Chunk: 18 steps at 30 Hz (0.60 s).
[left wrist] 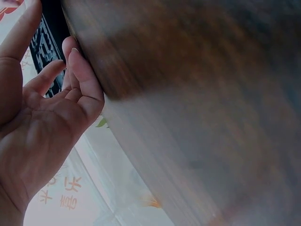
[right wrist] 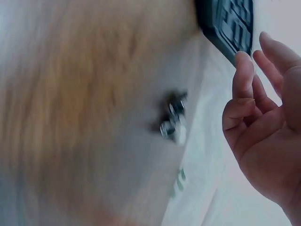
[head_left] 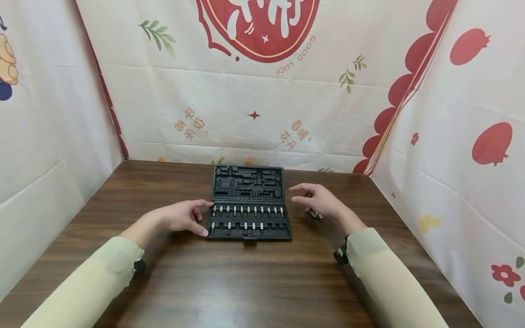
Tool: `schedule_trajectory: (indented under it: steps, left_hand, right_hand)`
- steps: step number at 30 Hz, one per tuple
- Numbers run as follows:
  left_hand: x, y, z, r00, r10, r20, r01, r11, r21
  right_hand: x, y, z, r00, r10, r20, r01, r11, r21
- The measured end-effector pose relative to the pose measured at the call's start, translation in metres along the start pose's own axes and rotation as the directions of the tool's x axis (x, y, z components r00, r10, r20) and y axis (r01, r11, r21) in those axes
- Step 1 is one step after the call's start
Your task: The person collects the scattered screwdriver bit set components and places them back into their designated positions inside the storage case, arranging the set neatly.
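Note:
A black socket-bit case (head_left: 249,220) lies unfolded on the table, with its moulded lid (head_left: 248,182) laid back behind the base. Two rows of silver bit sockets (head_left: 248,210) stand in the base, the front row with empty slots at several places. At the base's left edge is my left hand (head_left: 180,216), thumb tip by the front corner and index fingertip by the hinge. My right hand (head_left: 320,200) hovers right of the case, fingers loosely bent and nothing held. Under it, a few loose metal bit sockets (right wrist: 175,117) lie on the table.
The brown wooden table (head_left: 246,282) runs up to a printed white cloth (head_left: 254,91) at the back. More cloth hangs along the left and right sides. A dark band (head_left: 341,255) shows at the right wrist.

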<state>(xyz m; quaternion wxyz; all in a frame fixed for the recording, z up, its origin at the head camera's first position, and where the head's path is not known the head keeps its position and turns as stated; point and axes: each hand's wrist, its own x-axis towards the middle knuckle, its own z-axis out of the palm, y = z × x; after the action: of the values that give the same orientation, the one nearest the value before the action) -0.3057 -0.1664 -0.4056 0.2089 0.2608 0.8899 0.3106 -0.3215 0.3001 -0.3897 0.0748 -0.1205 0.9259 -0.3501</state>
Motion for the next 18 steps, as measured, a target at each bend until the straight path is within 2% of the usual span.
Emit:
schedule_trajectory:
  steps: [7, 14, 18]
  left_hand:
    - [0.0, 0.001, 0.0, 1.0, -0.008, 0.0, 0.008, 1.0, -0.005]
    - [0.0, 0.001, 0.001, 1.0, -0.009, -0.001, 0.009, 1.0, -0.006]
    - [0.001, 0.002, 0.001, 1.0, -0.006, -0.004, 0.006, 1.0, -0.005]
  right_hand:
    - [-0.019, 0.018, -0.028, 0.996, 0.026, -0.087, -0.022, 0.999, 0.037]
    - [-0.036, 0.04, -0.041, 0.996, 0.03, -0.087, -0.027, 0.999, 0.033]
    - [-0.042, 0.053, -0.044, 0.996, 0.072, -0.053, -0.069, 0.996, 0.053]
